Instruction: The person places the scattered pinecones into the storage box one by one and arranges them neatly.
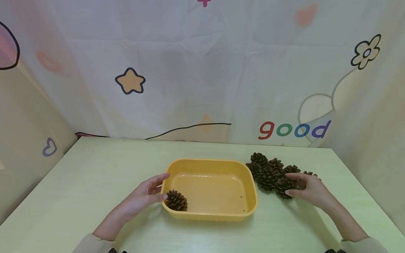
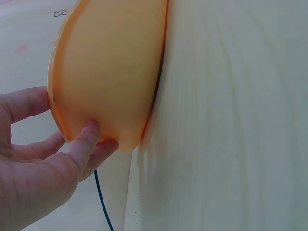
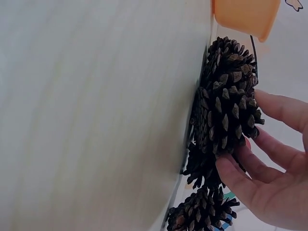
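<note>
Head view shows the right grip [image 1: 311, 192] curled about a pine cone [image 1: 283, 190] at the near right of a pile [image 1: 265, 173], right of the yellow tray [image 1: 210, 216] on the worktop [image 1: 95, 175]. Principal risk, in my judgement: the cone's rough scales could catch on its neighbours and drag them along if it is lifted. A second risk is slippage, since contact appears limited to fingertips on uneven scales; firmness of hold cannot be told. The left grip [image 1: 142, 196] holds the tray's left end, fingers against rim and outer wall; uneven pressure there could shift or tip the tray and roll the single cone [image 1: 176, 201] in its near left corner. Regarding position, the right wrist view shows the held cone between thumb and fingers, ahead of the palm and apart from it.
</note>
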Demonstrator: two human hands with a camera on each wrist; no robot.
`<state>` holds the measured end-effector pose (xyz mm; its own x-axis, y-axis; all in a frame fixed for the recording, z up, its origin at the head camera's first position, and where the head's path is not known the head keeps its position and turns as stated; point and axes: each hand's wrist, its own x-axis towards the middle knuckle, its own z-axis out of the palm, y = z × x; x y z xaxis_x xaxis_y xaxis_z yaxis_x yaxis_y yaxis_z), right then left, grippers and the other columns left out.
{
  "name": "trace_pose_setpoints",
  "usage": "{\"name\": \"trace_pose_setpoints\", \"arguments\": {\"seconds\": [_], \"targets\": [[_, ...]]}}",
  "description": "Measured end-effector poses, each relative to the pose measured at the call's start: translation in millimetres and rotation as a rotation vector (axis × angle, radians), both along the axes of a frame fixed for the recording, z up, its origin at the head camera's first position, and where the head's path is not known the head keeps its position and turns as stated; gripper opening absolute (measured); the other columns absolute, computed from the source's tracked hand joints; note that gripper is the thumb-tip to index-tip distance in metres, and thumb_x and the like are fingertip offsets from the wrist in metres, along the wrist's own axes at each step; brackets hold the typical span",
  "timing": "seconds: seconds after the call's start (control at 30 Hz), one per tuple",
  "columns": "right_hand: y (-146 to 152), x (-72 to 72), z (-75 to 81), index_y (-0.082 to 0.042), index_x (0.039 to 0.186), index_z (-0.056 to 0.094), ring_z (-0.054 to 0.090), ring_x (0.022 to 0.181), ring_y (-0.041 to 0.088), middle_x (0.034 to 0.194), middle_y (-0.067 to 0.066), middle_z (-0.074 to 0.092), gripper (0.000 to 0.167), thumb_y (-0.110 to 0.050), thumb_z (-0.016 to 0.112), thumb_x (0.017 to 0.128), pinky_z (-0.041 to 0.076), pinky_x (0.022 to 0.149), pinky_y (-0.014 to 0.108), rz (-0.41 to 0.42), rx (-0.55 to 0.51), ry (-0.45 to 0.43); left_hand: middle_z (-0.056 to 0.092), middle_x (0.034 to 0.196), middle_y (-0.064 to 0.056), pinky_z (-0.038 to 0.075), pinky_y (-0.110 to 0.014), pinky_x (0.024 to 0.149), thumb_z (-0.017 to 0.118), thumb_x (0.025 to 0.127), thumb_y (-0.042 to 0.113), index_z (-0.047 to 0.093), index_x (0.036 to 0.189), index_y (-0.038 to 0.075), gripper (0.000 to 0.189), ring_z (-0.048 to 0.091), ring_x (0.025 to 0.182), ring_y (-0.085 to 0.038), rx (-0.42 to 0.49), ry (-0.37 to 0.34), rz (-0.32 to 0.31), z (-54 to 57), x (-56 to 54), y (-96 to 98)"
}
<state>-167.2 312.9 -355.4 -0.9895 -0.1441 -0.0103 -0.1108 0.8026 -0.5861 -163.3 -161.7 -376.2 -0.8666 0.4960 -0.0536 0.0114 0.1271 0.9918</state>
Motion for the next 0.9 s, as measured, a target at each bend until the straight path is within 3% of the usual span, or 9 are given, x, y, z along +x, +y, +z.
{"name": "trace_pose_setpoints", "arguments": {"seconds": [0.47, 0.9], "targets": [[-0.8, -2.2, -0.7, 0.005, 0.118, 0.056, 0.058, 0.079, 0.02, 0.104, 0.021, 0.06, 0.053, -0.019, 0.074, 0.075, 0.046, 0.057, 0.028, -0.018, 0.023, 0.012, 0.021, 0.143, -0.028, 0.04, -0.04, 0.098, 0.062, 0.086, 0.014, 0.021, 0.143, -0.002, 0.072, 0.029, 0.128, -0.044, -0.001, 0.001, 0.001, 0.4, -0.1, -0.4], [-1.8, -1.7, -1.8, 0.003, 0.111, 0.059, 0.058, 0.077, 0.019, 0.096, 0.014, 0.063, 0.047, -0.018, 0.075, 0.073, 0.045, 0.056, 0.028, -0.015, 0.044, 0.047, 0.019, 0.144, -0.028, 0.039, -0.041, 0.098, 0.062, 0.086, 0.013, 0.021, 0.142, -0.002, 0.071, 0.028, 0.128, -0.044, -0.003, 0.007, 0.002, 0.0, -0.1, 0.0]]}}
